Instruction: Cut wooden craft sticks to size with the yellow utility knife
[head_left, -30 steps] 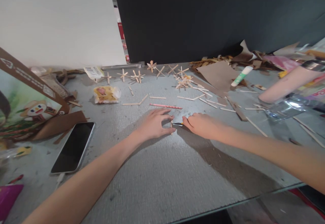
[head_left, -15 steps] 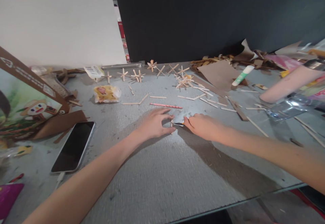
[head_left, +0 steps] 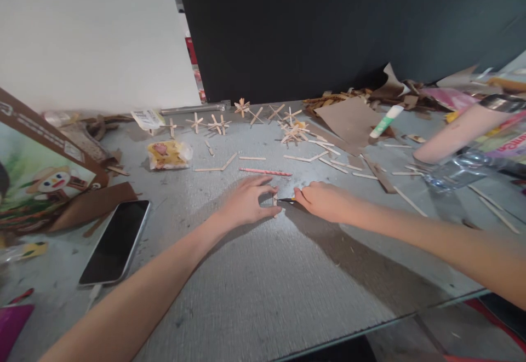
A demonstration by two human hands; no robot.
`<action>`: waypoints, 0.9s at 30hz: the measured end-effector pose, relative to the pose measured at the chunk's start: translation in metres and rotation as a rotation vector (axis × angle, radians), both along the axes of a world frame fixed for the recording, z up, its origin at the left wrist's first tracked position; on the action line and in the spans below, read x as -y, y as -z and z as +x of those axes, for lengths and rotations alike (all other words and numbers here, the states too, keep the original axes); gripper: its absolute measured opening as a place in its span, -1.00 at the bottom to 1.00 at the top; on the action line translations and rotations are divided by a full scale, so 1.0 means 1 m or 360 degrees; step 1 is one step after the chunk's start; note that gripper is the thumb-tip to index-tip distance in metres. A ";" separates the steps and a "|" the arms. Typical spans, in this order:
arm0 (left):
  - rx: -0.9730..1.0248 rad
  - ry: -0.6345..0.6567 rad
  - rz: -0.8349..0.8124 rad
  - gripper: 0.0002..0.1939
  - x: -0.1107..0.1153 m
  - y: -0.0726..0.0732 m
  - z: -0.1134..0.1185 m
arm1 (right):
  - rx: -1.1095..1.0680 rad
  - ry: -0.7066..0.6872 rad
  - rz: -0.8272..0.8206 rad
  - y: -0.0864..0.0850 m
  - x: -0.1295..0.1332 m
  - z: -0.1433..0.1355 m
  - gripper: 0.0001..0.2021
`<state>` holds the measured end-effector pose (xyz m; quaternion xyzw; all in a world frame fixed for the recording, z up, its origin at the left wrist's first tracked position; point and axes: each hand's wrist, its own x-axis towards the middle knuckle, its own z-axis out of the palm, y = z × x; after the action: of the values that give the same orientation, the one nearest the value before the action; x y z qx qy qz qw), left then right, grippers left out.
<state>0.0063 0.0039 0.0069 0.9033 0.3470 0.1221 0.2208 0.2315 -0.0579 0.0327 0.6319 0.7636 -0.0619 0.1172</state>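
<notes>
My left hand [head_left: 245,202] rests on the grey table, thumb and fingers closed around a short flat wooden stick [head_left: 275,200]. From the right, my right hand [head_left: 322,201] grips a craft knife [head_left: 287,200], its handle mostly hidden by the fingers. The dark, narrow blade points left and its tip is at the stick; whether it cuts in is too small to see. Just beyond both hands lies a pink patterned pencil [head_left: 265,172]. Several loose wooden sticks [head_left: 252,158] are spread farther back.
Star-shaped stick pieces [head_left: 215,125] stand along the back. A phone [head_left: 116,241] with a cable and a printed box [head_left: 45,170] are at left. Cardboard [head_left: 347,121], a glue stick [head_left: 387,121], a pink tumbler [head_left: 456,131] and a clear plastic bottle [head_left: 447,173] occupy the right.
The view has shifted slightly, so the table's things appear a little farther left. Both hands keep nearly the same hold and place, with the blade still at the stick.
</notes>
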 end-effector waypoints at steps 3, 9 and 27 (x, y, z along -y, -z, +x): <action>-0.0025 -0.0006 0.0016 -0.50 0.000 -0.001 0.000 | 0.0027 -0.0069 0.0024 0.004 -0.001 0.004 -0.42; -0.0022 -0.0004 0.0044 -0.51 0.000 0.000 0.000 | 0.0061 -0.0144 0.0041 0.009 -0.001 0.005 -0.45; -0.0006 0.0006 0.0041 -0.51 0.000 0.001 0.000 | 0.0040 -0.0015 0.0090 0.003 0.005 -0.006 -0.43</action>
<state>0.0068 0.0034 0.0063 0.9069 0.3441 0.1244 0.2087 0.2258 -0.0629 0.0300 0.6322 0.7664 -0.0317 0.1090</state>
